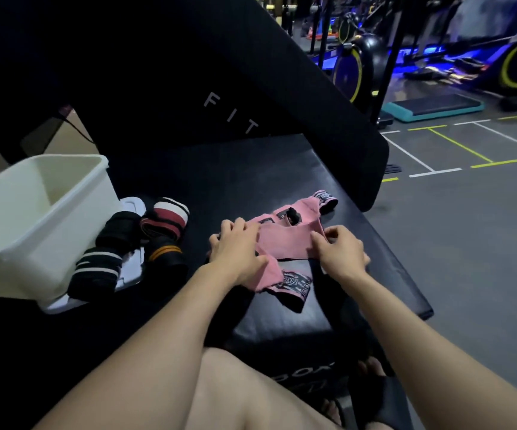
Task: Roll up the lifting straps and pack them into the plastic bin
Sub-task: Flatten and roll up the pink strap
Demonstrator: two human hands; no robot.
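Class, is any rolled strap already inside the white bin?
No: the white bin looks empty, and the rolled straps lie beside it.

The black padded bench (282, 169) carried a pink strap (285, 240) at frame centre, a white bin (34, 212) and rolled straps (164, 218) at left.

Dim gym: grey line-marked floor (468, 212), blue-lit exercise bikes (353, 66), black bench (282, 169).
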